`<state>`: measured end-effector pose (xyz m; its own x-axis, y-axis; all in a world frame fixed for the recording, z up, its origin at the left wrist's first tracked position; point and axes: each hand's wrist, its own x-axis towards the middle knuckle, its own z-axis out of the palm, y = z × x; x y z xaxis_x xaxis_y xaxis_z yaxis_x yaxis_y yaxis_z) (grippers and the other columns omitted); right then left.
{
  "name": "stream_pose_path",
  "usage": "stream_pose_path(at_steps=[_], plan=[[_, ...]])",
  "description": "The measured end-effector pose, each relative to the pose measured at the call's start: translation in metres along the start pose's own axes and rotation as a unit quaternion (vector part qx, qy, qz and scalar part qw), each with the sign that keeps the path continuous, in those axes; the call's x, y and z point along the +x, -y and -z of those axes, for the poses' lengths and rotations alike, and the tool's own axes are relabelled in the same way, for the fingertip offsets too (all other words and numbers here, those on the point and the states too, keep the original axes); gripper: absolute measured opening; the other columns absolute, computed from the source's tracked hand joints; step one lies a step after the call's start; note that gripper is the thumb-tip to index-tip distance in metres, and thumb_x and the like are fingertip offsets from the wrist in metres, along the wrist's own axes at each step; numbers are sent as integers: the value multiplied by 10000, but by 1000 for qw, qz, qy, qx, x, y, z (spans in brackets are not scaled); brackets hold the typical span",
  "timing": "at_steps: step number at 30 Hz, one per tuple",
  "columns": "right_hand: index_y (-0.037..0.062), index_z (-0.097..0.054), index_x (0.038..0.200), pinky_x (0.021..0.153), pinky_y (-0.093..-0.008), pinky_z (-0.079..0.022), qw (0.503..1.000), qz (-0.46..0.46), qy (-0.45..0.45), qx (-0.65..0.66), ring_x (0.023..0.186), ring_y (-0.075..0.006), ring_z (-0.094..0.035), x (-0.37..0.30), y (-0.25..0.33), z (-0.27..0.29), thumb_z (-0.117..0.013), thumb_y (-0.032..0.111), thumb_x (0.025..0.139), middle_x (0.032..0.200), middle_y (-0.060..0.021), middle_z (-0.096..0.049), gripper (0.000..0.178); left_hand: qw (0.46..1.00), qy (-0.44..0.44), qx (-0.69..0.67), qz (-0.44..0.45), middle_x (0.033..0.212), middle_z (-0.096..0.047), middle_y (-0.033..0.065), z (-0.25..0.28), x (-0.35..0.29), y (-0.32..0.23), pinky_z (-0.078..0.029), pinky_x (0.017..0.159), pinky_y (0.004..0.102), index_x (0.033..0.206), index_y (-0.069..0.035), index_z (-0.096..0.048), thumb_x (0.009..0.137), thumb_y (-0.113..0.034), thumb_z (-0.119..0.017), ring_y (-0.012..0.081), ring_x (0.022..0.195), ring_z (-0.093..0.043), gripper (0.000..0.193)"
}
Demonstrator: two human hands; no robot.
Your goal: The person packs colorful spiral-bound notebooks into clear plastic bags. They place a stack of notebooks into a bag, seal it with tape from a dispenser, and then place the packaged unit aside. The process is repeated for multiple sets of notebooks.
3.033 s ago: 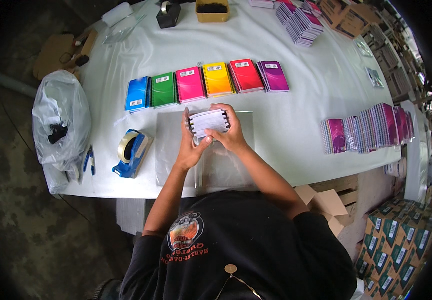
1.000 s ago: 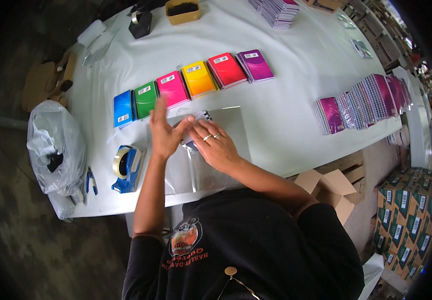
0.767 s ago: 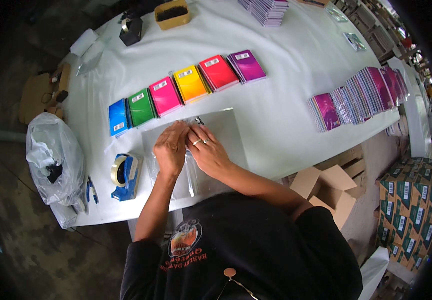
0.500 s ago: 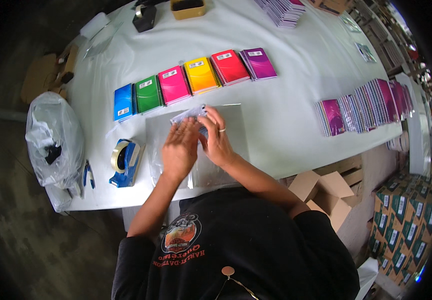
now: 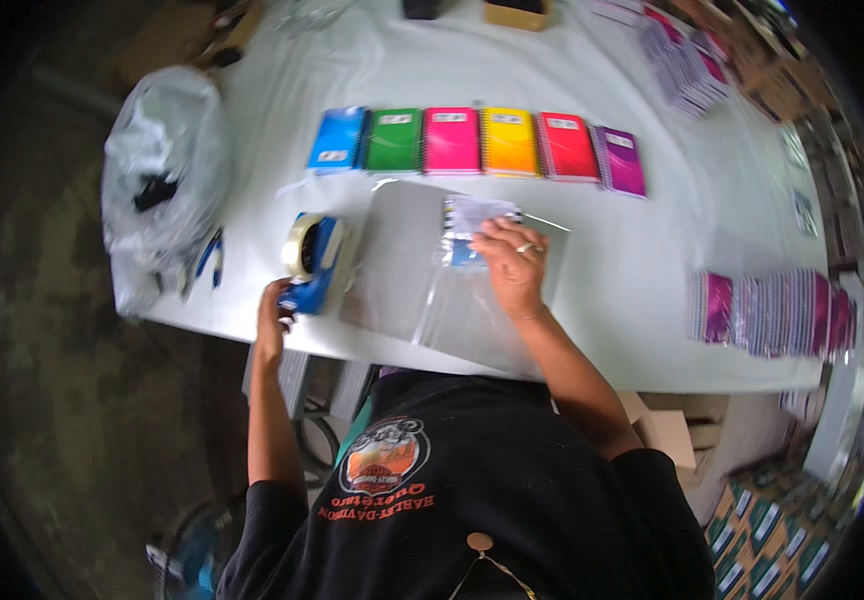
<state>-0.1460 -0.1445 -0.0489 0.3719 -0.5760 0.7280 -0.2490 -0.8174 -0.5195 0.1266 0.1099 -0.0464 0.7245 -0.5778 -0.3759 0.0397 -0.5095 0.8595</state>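
Note:
My left hand [image 5: 272,310] is at the near end of a blue tape dispenser [image 5: 323,265] with a roll of clear tape [image 5: 301,246]. Its fingers are curled there; what they pinch is too small to make out. My right hand [image 5: 514,265] holds down a small plastic-wrapped bundle [image 5: 464,215], pale on top with blue below, fingers bent over its right side. The bundle looks like a wrapped notebook, partly hidden by the hand. Beneath it lie clear plastic sheets [image 5: 392,270] on the white-covered table [image 5: 632,330].
Beyond the sheets runs a row of spiral notebooks [image 5: 451,140] in several colours. Wrapped purple notebooks [image 5: 772,312] stand at the right, with another stack [image 5: 684,65] far right. A plastic bag [image 5: 164,160] and blue-handled pliers [image 5: 210,258] sit left. An open carton [image 5: 667,435] is below the table edge.
My left hand has left the wrapped bundle and moved left to the tape dispenser. My right hand stays on the bundle. The whole view has shifted and turned.

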Motion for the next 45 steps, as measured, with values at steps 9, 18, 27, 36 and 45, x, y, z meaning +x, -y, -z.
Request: stream_pose_path(at_steps=[9, 18, 27, 36, 45], plan=[[135, -674, 755, 845, -312, -390, 999, 29, 19, 12, 911, -173, -604, 7, 7, 1, -745, 44, 663, 877, 5, -671, 147, 986, 98, -80, 108, 859, -618, 8, -5, -21, -25, -419, 626, 224, 978, -56, -649, 860, -379, -587, 98, 712, -518, 350], [163, -661, 783, 847, -318, -360, 998, 43, 32, 28, 920, -159, -584, 7, 1, 5, -739, 57, 664, 888, 28, -660, 178, 902, -354, 224, -102, 632, -629, 50, -2, -46, 29, -457, 481, 251, 841, 7, -662, 838, -124, -630, 104, 511, -566, 135], [166, -656, 946, 822, -335, -362, 998, 47, 47, 10, 919, -168, -565, -6, 3, 12, -730, 77, 659, 943, 35, -625, 310, 995, 59, -86, -5, 545, -559, 30, -212, -63, -121, -348, 372, 208, 636, -28, -597, 845, -389, -634, 71, 401, -450, 418], [147, -637, 1078, 801, -375, -383, 985, 14, 169, 5, 943, -224, -516, 12, 19, 26, -662, 55, 695, 989, -6, -566, 394, 997, 32, -24, -60, 505, -530, 31, -208, -44, -76, -366, 378, 247, 634, -40, -583, 764, -363, -726, 86, 400, -454, 377], [118, -536, 1238, 916, -387, -367, 959, 69, 274, 33, 1007, -273, -495, 39, -6, 46, -570, -21, 750, 1099, -77, -552, 509, 901, -295, 308, -82, 966, -589, 163, -83, -50, -91, -478, 747, 394, 1036, -74, -611, 796, -417, -642, 321, 878, -607, 420]])
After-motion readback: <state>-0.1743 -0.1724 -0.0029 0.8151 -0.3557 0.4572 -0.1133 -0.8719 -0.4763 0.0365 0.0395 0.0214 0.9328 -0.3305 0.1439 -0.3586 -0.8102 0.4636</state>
